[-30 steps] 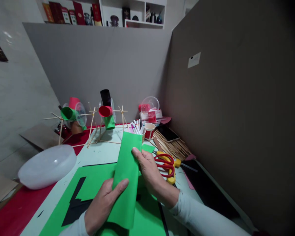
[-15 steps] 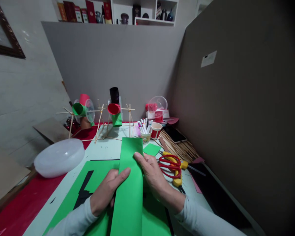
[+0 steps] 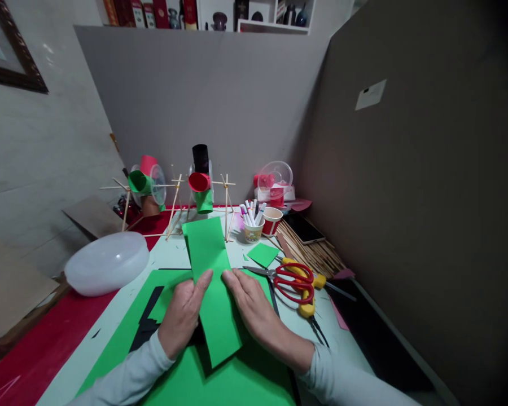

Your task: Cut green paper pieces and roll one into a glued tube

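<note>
A long green paper strip (image 3: 209,248), with a second layer showing along its left edge, is held up between both hands. My left hand (image 3: 182,313) grips its left edge with the thumb on the front face. On the right edge, my right hand (image 3: 254,307) pinches it the same way, thumb on top and the other fingers partly hidden. Beneath lies a larger green sheet (image 3: 254,386) with black paper scraps (image 3: 150,310) on it. Red-handled scissors (image 3: 294,279) rest to the right, over a yellow-handled glue gun (image 3: 307,309). A small green piece (image 3: 263,255) lies beyond them.
Two stick-framed wheels with coloured paper tubes (image 3: 201,181) (image 3: 146,181) stand at the back. Markers fill a cup (image 3: 253,232) beside a red-and-white cup (image 3: 271,223). Thin sticks (image 3: 309,248) and a phone (image 3: 303,228) lie right. A translucent white bowl-like object (image 3: 108,264) sits left.
The green strip has tilted, its top leaning left and its lower end now in view. My right hand has moved lower along it, uncovering the scissor blades. The view has shifted slightly.
</note>
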Motion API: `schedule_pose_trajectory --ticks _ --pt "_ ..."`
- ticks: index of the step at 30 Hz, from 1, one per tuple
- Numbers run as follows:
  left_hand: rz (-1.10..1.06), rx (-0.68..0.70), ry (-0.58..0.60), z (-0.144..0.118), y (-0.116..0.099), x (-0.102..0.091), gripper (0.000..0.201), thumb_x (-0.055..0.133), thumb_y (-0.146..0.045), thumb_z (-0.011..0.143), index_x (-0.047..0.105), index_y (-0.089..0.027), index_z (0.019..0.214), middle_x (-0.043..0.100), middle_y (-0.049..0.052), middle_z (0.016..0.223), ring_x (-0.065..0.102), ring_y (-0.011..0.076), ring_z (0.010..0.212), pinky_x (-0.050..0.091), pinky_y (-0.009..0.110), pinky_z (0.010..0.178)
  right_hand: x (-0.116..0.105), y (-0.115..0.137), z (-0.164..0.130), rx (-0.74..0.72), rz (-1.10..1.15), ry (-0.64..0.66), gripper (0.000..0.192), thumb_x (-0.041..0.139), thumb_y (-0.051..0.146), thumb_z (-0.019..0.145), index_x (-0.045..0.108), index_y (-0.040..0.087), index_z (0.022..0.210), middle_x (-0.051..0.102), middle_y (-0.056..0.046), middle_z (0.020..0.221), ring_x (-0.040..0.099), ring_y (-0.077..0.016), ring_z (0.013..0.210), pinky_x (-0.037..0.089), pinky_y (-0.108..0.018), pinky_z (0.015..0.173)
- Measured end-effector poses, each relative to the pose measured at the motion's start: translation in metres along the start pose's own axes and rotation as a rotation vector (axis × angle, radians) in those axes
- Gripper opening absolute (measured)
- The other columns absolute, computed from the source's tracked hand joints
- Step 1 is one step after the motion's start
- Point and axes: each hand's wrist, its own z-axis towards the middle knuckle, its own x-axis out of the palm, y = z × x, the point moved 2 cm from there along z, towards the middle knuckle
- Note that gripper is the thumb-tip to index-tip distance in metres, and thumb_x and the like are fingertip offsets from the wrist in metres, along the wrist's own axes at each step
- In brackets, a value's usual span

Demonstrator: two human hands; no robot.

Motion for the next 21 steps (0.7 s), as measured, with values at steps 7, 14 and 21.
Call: schedule_pose_trajectory --ticks 7,14,21 --pt "0.08 0.086 -0.076 -0.005 -0.009 0.007 0.052 0.058 -0.062 0.077 0.037 -0.025 0.047 0.034 -0.006 0.041 0.032 0.012 0.041 0.026 0.028 0.04 0.003 0.004 -0.001 -0.108 -0.15 -0.036 0.03 0.042 0.043 0.096 0.047 0.025 0.073 0.044 0.003 0.065 0.037 -0.0171 0.061 0.028 -0.031 0.064" --pt "0.035 0.101 -0.088 -0.005 -0.009 0.006 0.049 0.061 -0.064 0.075 0.049 -0.021 0.053 0.047 -0.004 0.049 0.042 0.0131 0.049 0.042 0.027 0.052 0.003 0.007 0.0 -0.139 -0.117 0.012 0.034 0.038 0.043 0.099 0.04 0.024 0.071 0.043 0.004 0.067 0.039 -0.0144 0.061 0.029 -0.028 0.062" --pt "-0.032 0.077 -0.138 0.007 0.0 -0.006 0.05 0.062 -0.066 0.076 0.054 -0.02 0.057 0.055 -0.001 0.05 0.051 0.0166 0.051 0.043 0.028 0.053 0.008 -0.002 -0.002 -0.099 -0.104 0.031 0.027 0.042 0.041 0.097 0.048 0.024 0.078 0.049 0.003 0.069 0.043 -0.0156 0.065 0.03 -0.029 0.064"
